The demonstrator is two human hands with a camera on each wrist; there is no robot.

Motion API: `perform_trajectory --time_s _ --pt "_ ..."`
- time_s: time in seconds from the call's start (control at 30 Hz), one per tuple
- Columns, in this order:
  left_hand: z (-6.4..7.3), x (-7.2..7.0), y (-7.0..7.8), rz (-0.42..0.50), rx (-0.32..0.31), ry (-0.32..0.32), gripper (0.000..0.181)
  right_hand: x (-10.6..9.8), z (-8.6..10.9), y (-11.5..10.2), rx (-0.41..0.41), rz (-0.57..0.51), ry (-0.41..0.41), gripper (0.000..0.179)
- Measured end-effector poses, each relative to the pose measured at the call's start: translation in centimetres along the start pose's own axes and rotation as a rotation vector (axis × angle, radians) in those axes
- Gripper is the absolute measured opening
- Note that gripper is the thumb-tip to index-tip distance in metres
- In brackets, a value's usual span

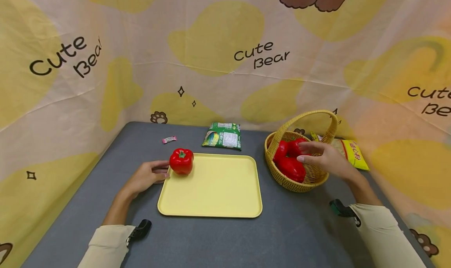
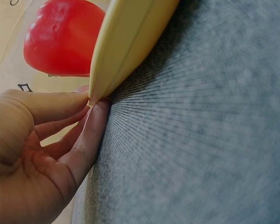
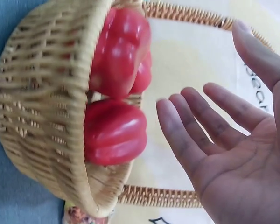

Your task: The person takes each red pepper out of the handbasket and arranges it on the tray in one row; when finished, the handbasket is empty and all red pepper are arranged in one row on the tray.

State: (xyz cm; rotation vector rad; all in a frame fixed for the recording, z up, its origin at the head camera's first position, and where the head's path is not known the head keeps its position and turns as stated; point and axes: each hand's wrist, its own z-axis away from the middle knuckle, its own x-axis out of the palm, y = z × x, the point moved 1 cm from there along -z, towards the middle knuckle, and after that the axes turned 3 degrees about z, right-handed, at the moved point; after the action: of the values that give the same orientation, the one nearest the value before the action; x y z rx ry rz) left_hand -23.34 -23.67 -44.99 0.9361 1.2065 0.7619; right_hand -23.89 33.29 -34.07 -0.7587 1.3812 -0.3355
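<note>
My left hand [image 1: 145, 178] pinches the left rim of the yellow tray [image 1: 215, 193], thumb above and fingers at its underside in the left wrist view. On the tray's far left corner stands a red bell pepper [image 1: 181, 162], close to the fingertips. Over the wicker basket [image 1: 282, 178] hovers my right hand [image 1: 327, 157], its fingers spread and relaxed with nothing in them. Several red bell peppers [image 3: 116, 133] lie inside the basket. The right wrist view shows a gap between them and the fingertips.
The basket's tall handle [image 1: 310, 113] arches up beside my right hand. A green snack bag [image 1: 222, 136] lies behind the tray, and a small pink wrapped candy [image 1: 169, 139] to its left. Behind the basket is a yellow packet [image 1: 355, 154]. Printed cloth walls [image 1: 211, 76] border the grey table.
</note>
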Motion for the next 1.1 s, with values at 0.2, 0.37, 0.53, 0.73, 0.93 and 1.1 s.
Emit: perform_trajectory --time_s 0.2,0.37,0.53,0.73,0.93,1.1 --pt "0.0 0.0 0.0 0.005 -0.006 0.002 0.057 -0.8 -1.4 1.2 0.024 0.02 -0.083 0.063" --pt "0.0 0.0 -0.2 -0.007 -0.003 0.001 0.058 -1.1 -2.2 1.9 0.061 0.027 -0.149 0.065" --pt "-0.1 0.0 -0.2 0.003 -0.01 0.003 0.057 -0.9 -2.8 2.4 0.1 -0.01 -0.232 0.066" --pt "-0.1 -0.1 -0.2 0.0 -0.002 0.003 0.057 -0.1 -3.5 2.7 0.097 -0.02 -0.323 0.067" --pt "-0.2 -0.1 -0.3 -0.002 -0.006 0.006 0.056 0.7 -3.8 2.6 0.107 -0.003 -0.356 0.068" --pt "-0.2 -0.1 -0.4 0.025 -0.006 0.0 0.056 1.1 -4.0 2.3 0.115 -0.003 -0.368 0.07"
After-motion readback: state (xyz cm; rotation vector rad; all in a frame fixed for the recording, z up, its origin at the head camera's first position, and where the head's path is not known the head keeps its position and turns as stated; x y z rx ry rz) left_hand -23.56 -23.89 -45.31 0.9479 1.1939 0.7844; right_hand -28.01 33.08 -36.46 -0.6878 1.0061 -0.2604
